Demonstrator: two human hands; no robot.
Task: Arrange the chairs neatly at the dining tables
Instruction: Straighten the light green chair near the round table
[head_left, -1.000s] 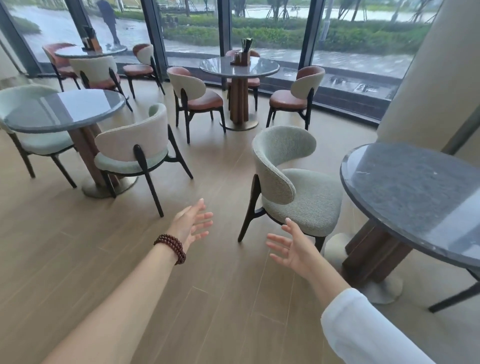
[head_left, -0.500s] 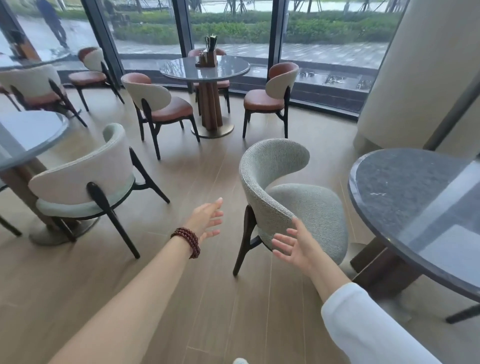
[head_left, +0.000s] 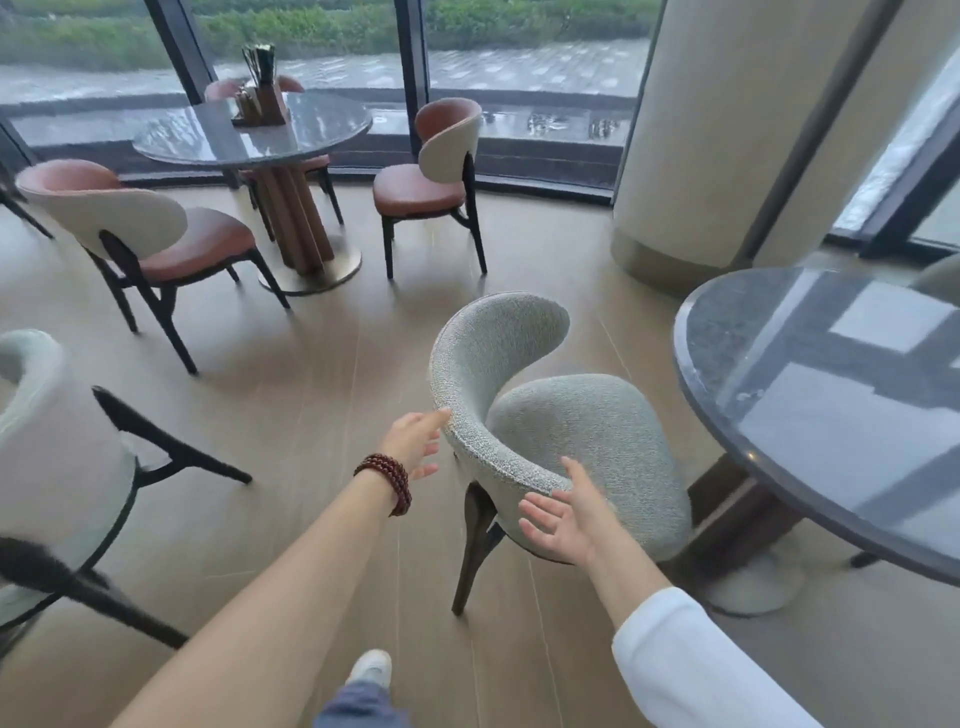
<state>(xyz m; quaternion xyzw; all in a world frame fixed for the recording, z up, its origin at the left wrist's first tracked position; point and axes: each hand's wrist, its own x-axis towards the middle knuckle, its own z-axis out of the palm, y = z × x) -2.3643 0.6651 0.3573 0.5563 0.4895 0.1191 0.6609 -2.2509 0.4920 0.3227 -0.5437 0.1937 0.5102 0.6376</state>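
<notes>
A pale green fabric chair (head_left: 571, 431) with a curved backrest stands in the middle, its seat turned toward the dark round table (head_left: 831, 405) on the right and set back from it. My left hand (head_left: 415, 441), with a bead bracelet at the wrist, is open and its fingertips touch the left edge of the backrest. My right hand (head_left: 566, 512) is open, palm up, in front of the lower curve of the backrest; whether it touches the fabric I cannot tell.
Another pale chair (head_left: 57, 467) stands close at the left. Behind is a round table (head_left: 249, 135) holding a utensil holder, with brown-seated chairs (head_left: 156, 228) (head_left: 431, 182) around it. A thick column (head_left: 727, 130) rises at the back right. My shoe (head_left: 370, 667) shows below.
I have stepped closer to the green chair. Both hands have reached forward; the left now touches the backrest edge and the right has come up to its lower curve.
</notes>
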